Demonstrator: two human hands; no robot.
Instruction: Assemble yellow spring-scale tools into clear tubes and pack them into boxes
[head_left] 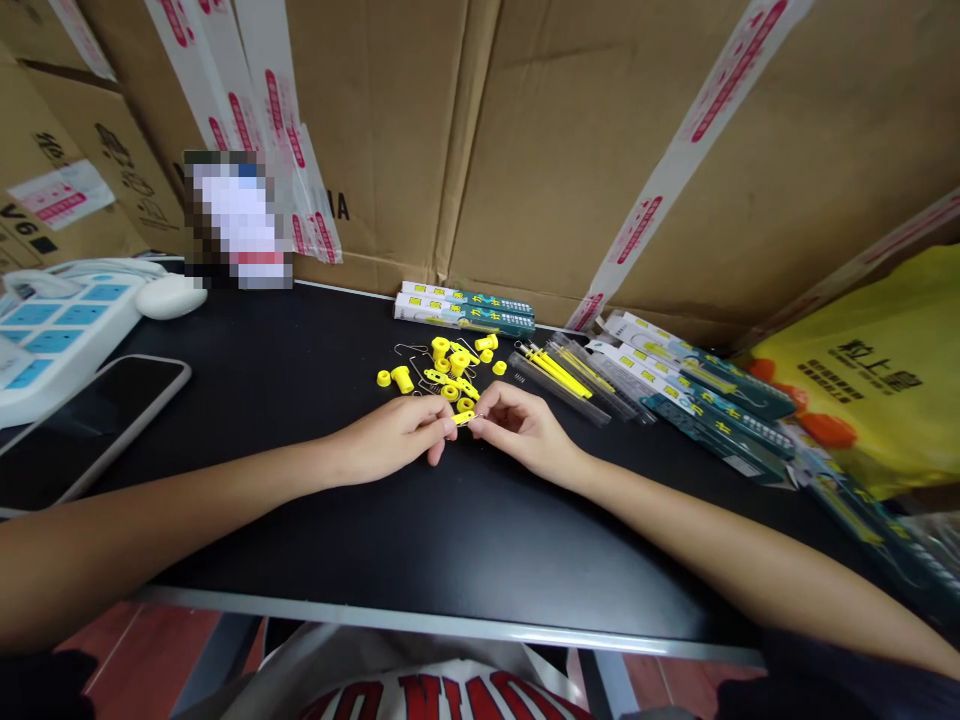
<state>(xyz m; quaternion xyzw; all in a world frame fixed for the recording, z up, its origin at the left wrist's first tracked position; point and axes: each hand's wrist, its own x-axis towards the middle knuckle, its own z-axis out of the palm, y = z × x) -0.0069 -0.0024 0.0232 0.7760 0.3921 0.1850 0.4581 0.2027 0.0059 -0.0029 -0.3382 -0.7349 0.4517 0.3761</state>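
**Both hands pinch one small yellow piece at the middle of the bench**

The left hand (394, 440) and the right hand (525, 428) meet near the middle of the black bench (375, 540), with both wrists lying low over its surface. Between them is a small yellow piece (463, 417). The fingers of the left hand (427, 420) are pressed together on its left end, and the fingers of the right hand (495, 402) pinch its right end. Something thin and metallic seems to stick out at the right end, but it is too small to tell what it is.

Just beyond the hands, a little farther on the bench, lies a loose pile of yellow plastic parts (450, 368). Some are round like small spools. A few thin wire hooks (411, 350) lie among them, on the left side of the pile.

To the right of the pile lie clear packets with yellow sticks (562, 375) inside. Further right is a spread stack of green and white packages (697, 385), and two more such packages (465, 308) lie at the far edge of the bench. A yellow plastic bag (870, 370) stands at the far right.

On the left side lie a phone (90, 425), face up, and a white power strip (52, 335) with blue sockets. Taped cardboard boxes (600, 150) stand behind the bench.
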